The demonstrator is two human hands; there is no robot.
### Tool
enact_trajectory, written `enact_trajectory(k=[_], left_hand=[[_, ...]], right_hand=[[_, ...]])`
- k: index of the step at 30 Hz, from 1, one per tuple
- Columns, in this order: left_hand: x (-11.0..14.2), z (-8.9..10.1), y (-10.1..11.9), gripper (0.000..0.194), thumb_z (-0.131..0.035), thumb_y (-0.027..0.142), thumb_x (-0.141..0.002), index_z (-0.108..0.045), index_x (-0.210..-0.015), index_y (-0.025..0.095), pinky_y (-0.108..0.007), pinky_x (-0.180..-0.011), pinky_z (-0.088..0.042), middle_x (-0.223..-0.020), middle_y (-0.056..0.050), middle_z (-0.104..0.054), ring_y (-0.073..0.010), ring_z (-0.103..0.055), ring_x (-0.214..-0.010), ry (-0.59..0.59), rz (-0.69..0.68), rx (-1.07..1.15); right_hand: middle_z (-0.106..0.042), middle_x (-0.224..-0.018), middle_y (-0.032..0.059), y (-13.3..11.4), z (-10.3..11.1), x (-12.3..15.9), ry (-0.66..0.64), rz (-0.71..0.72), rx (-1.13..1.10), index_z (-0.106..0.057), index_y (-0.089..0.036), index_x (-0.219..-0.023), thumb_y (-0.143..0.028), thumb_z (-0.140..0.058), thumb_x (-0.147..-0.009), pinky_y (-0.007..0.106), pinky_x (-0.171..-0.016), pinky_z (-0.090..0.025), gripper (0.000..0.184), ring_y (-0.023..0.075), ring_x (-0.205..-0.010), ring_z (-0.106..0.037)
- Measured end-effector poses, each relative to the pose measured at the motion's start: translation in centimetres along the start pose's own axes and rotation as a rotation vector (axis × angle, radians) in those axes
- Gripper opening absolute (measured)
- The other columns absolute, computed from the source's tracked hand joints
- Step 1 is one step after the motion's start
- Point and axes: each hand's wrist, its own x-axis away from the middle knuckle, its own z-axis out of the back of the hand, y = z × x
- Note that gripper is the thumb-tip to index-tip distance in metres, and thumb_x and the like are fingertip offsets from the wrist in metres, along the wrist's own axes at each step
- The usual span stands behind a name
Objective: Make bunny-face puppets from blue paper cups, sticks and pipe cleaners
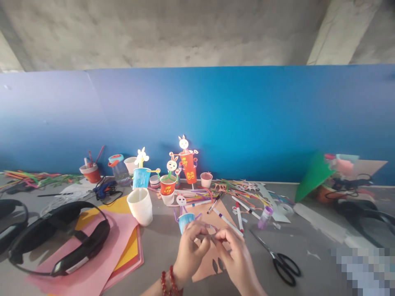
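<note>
My left hand point(194, 243), with red beads at its wrist, is closed in a pinch at the lower middle. Close against it, my right hand point(233, 255) is pinched too. Whatever sits between the fingertips is too small and covered to name. Under both hands lies a beige paper sheet point(202, 269), and two dark leaf-shaped pieces point(217, 265) are on it. Just behind my left hand stands a small blue paper cup point(186, 220) with purple pipe-cleaner arms and a rabbit face point(181, 200); the hand hides part of the cup.
Black-handled scissors point(283, 263) lie right of my hands, near a purple glue stick point(266, 217) and several markers point(239, 216). Left are a white cup point(140, 207), a headset point(66, 238) and pink paper point(119, 246). Rabbit-faced red cups point(189, 168) stand behind.
</note>
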Motion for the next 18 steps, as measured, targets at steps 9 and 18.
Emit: enact_trajectory(k=[9,18], left_hand=[[-0.8,2.1,-1.1,0.016,-0.055,0.022,-0.085,-0.066,-0.074,0.022,-0.037,-0.078,-0.048,-0.076,-0.004,-0.07,-0.0225,-0.063,-0.076,0.022,0.115,0.044],[1.3,1.0,-0.7,0.013,-0.064,0.02,-0.086,-0.074,-0.09,0.028,-0.053,-0.113,-0.027,-0.084,-0.001,-0.076,-0.0224,-0.068,-0.089,-0.378,-0.293,-0.379]], right_hand=[[-0.065,-0.088,0.006,2.4,2.7,0.7,0.132,-0.051,-0.148,-0.064,-0.022,-0.081,-0.033,-0.062,-0.092,0.023,-0.07,-0.055,0.015,0.0197,-0.083,-0.067],[-0.071,-0.105,0.0079,3.5,1.6,-1.2,-0.135,-0.215,-0.202,-0.066,-0.024,-0.119,-0.033,-0.057,-0.091,0.028,-0.078,-0.059,0.031,0.0212,-0.091,-0.071]])
